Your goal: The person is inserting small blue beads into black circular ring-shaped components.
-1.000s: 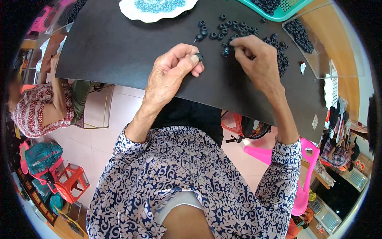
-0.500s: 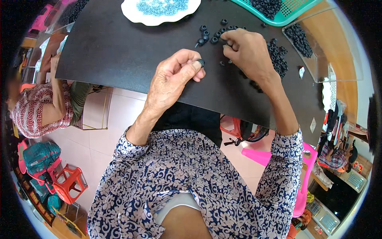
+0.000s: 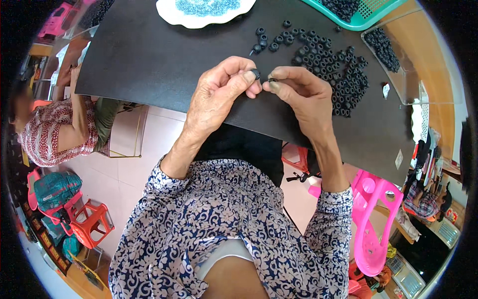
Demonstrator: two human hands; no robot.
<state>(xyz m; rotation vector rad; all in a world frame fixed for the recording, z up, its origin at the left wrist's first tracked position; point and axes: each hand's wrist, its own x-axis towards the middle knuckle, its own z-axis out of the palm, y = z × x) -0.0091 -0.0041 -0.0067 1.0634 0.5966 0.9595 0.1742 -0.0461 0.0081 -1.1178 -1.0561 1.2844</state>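
Close to the table's near edge, my left hand (image 3: 219, 92) is closed, pinching a small round black part (image 3: 256, 74) between thumb and forefinger. My right hand (image 3: 303, 97) faces it a short gap away. Its thumb and forefinger are pinched on a tiny dark piece (image 3: 272, 79), too small to name. Beyond the right hand lies a loose spread of round black parts (image 3: 343, 74) with holes in their middles. Several more (image 3: 260, 40) sit apart in a short group to the left of the spread, past my left hand.
At the far side stands a white scalloped plate (image 3: 199, 24) of small blue bits. A green basket (image 3: 366, 24) and a clear bin (image 3: 406, 84) hold more black parts. A scrap of white paper (image 3: 386, 90) lies by the bin. Another person (image 3: 59, 124) sits at left; a pink chair (image 3: 371, 239) stands at right.
My right hand has come from the loose black parts back toward my left hand, now with a tiny dark piece in its pinch. The left hand keeps its black part.
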